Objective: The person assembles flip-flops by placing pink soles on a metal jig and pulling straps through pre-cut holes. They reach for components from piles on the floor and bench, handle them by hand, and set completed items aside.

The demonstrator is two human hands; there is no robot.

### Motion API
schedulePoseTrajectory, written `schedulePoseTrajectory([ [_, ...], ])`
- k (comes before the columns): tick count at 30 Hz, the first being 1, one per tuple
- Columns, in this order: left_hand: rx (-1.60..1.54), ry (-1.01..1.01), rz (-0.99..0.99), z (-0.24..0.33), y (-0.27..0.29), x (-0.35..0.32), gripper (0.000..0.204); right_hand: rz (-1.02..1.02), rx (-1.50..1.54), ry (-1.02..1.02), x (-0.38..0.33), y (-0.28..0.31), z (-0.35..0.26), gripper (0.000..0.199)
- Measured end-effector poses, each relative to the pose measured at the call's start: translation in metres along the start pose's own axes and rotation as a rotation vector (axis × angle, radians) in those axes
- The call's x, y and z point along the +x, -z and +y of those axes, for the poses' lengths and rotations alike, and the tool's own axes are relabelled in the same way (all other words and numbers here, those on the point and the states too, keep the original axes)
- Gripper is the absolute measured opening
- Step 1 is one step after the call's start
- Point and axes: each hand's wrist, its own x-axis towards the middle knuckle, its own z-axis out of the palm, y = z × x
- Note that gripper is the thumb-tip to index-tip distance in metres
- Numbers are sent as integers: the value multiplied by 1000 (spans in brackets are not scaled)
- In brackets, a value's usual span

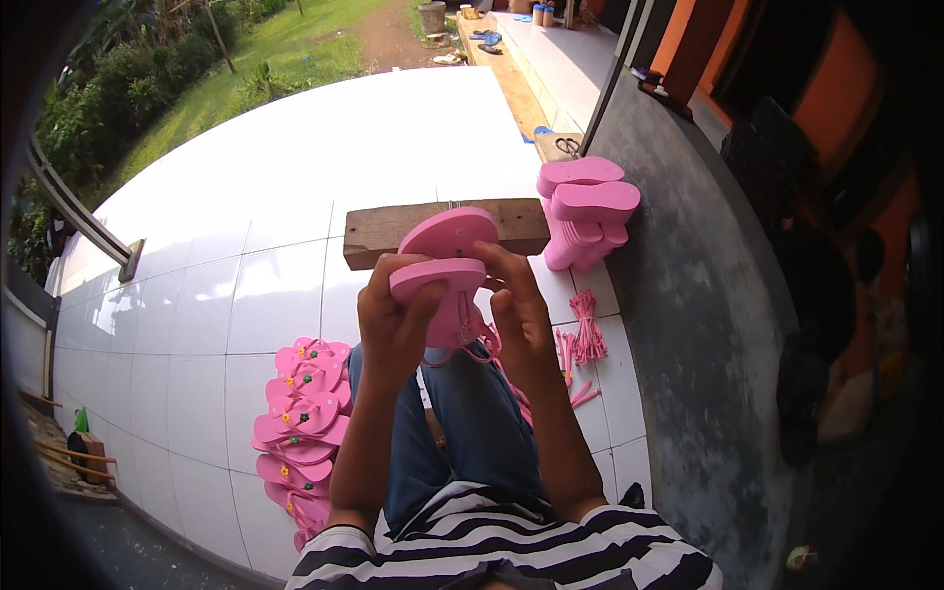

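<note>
Two pink flip-flop soles are held up in front of me: a nearer pink flip-flop [433, 281] and a farther pink sole [447, 232]. My left hand [388, 310] is closed on the nearer one, its thumb across the face. My right hand [518, 300] is at their right side, fingers bent, with a fingertip on the farther sole. A thin metal piece [463, 306] shows against the nearer flip-flop; its kind is unclear. Pink strap loops hang below. What lies between the soles and under my right fingers is hidden.
Behind my hands lies a wooden block [379, 232]. Stacked pink soles [595, 202] stand at its right, bundled pink straps [588, 329] nearer. Finished-looking pink flip-flops with small flowers [307, 413] are piled left of my legs. Scissors [567, 147] lie farther back. A grey wall [688, 295] runs along the right.
</note>
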Motion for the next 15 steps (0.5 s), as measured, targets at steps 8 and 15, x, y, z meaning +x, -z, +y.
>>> schedulePoseTrajectory([
  [8, -114, 106, 133, 5, -11, -9, 14, 56, 27, -185, -8, -25, -8, 38],
  [15, 50, 166, 185, 23, -14, -37, 17, 193, 268, -242, -35, -38, 0, 34],
])
